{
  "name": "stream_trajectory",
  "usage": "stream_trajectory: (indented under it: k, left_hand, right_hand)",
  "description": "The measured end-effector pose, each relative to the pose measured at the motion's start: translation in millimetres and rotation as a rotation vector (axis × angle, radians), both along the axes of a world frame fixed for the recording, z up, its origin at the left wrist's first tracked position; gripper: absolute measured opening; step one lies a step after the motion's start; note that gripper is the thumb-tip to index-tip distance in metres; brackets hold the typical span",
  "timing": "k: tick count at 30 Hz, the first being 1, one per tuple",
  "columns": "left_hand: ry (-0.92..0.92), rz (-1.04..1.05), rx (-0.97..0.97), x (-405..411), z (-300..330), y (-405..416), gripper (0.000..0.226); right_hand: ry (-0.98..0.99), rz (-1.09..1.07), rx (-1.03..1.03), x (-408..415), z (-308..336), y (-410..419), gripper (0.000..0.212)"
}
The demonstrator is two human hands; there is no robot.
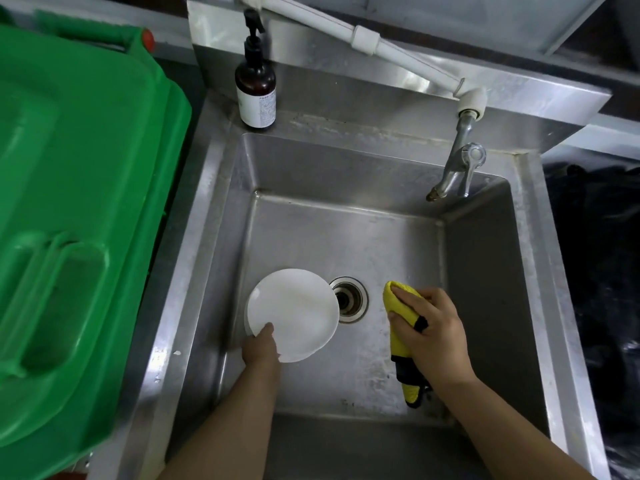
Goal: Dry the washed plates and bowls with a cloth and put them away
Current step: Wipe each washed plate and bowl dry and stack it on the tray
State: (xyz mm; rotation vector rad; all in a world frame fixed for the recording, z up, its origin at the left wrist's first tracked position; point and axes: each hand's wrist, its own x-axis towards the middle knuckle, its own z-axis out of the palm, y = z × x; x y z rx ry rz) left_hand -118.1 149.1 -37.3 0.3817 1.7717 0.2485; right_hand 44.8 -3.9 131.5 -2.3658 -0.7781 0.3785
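While poised over sink [221,202]: left hand [260,353] pinching plate [294,313] rim, right hand [433,332] clutching yellow cloth [398,301]; drying about to begin; next, bring cloth onto plate face.

Two bare forearms reach in from the bottom edge, with no sleeves, watch or rings showing. The left hand [261,351] and right hand [433,336] wear no gloves.

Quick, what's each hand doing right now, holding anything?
Left hand: grips the near edge of the white plate over the sink.
Right hand: fingers curled round the yellow cloth.
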Motion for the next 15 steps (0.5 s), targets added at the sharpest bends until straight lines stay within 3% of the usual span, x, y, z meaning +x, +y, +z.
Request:
stream_trajectory:
  k: [5,11,15]
  left_hand:
    - [-0.035,-0.230,0.145,10,42,12,0.040]
    - [0.057,-0.532,0.532,22,123,29,0.040]
    - [0.059,-0.724,0.869,32,191,30,0.024]
  right_hand:
    - [-0.022,0.010,-0.012,2,16,-2,0.037]
    - [-0.002,0.033,0.046,8,44,-7,0.037]
    - [-0.006,0.045,0.127,17,70,-7,0.037]
